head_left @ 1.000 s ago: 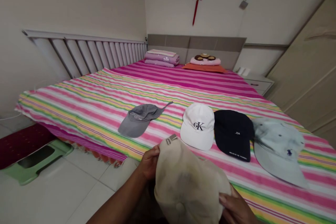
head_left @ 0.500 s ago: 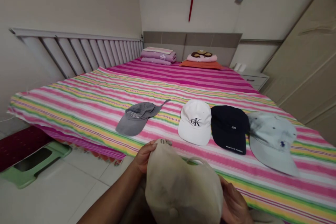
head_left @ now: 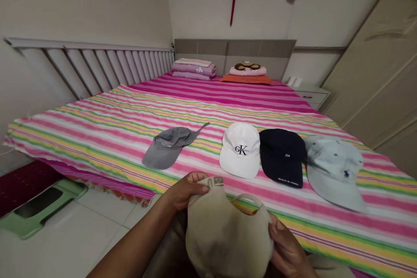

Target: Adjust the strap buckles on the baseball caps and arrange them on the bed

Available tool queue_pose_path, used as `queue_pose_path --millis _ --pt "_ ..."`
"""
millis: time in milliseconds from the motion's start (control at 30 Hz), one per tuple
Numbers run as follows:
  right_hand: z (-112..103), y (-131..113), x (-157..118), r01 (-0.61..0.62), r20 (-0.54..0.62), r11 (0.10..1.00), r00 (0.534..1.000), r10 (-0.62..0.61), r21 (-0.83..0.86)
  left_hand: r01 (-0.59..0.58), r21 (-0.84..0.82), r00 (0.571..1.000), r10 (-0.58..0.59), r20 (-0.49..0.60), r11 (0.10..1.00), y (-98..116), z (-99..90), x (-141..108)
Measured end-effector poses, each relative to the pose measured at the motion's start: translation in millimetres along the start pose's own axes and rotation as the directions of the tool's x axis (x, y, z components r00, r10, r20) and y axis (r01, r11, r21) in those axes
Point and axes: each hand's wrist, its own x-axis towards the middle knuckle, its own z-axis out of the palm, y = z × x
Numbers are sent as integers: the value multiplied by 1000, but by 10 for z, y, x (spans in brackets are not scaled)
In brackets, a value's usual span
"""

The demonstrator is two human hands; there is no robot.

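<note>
A beige cap [head_left: 228, 234] is held low in front of me, its back opening facing the bed. My left hand [head_left: 189, 190] pinches the strap end with its metal buckle [head_left: 217, 180]. On the opposite side, my right hand [head_left: 285, 243] grips the cap's edge. The thin strap on the right side curves over the opening, apart from the buckle. Beyond the cap, a grey cap [head_left: 171, 145] lies with its strap stretched out. To its right sit a white cap [head_left: 240, 151], a dark navy cap [head_left: 282, 156] and a pale blue cap [head_left: 337, 171], brims towards me.
The caps lie on a bed with a striped sheet [head_left: 97, 121]. Folded bedding [head_left: 193, 69] and a pillow stack [head_left: 247, 74] rest by the headboard [head_left: 202, 47]. A green stool [head_left: 42, 213] stands on the floor at left. A white rail [head_left: 97, 61] runs along the wall.
The beige cap has turned, bringing its back opening and buckle into clearer view. My left thumb now lies over the strap end. The other caps stay in place; the view has shifted slightly.
</note>
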Motion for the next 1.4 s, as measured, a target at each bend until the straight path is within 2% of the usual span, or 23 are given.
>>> queue_pose_path --millis 133,267,367,567,667,767,900,1000,1067,1167,1267,1333,1400 --pt "67 -53 -1 8 36 1000 999 -8 1 -7 168 1000 10 -16 986 77 109 -13" --pt "103 -133 -15 44 65 999 997 -45 18 -38 267 998 51 -41 963 96 176 -30" --pt "123 -201 -16 84 71 996 994 -84 5 -51 272 997 64 -39 961 98 185 -35" --pt "257 -393 -4 180 154 983 973 -172 -35 -99 112 995 95 36 989 98 189 -41" --pt "319 -468 6 243 156 969 960 -234 -39 -124 209 992 116 51 970 91 212 -56" --pt "346 -485 18 256 140 966 958 -250 -31 -167 370 983 183 -9 914 73 241 -55" --pt "380 -474 29 187 133 979 975 -175 -78 -194 516 966 255 -49 834 25 267 -35" --pt "430 -505 38 158 141 981 980 -142 -112 -204 557 958 282 -56 805 -6 267 -34" --pt "470 -546 48 169 163 978 976 -148 -126 -250 607 944 330 -21 754 -10 267 -40" --pt "523 -607 57 183 185 975 970 -158 -127 -365 725 880 471 64 584 6 290 -49" --pt "554 -640 51 184 210 973 966 -153 -136 -377 813 816 574 65 444 28 340 -54" --pt "560 -650 43 179 216 971 966 -143 -160 -347 833 801 598 25 431 38 369 -59" --pt "558 -662 38 176 196 963 971 -136 -204 -333 804 811 585 -23 493 36 383 -64"
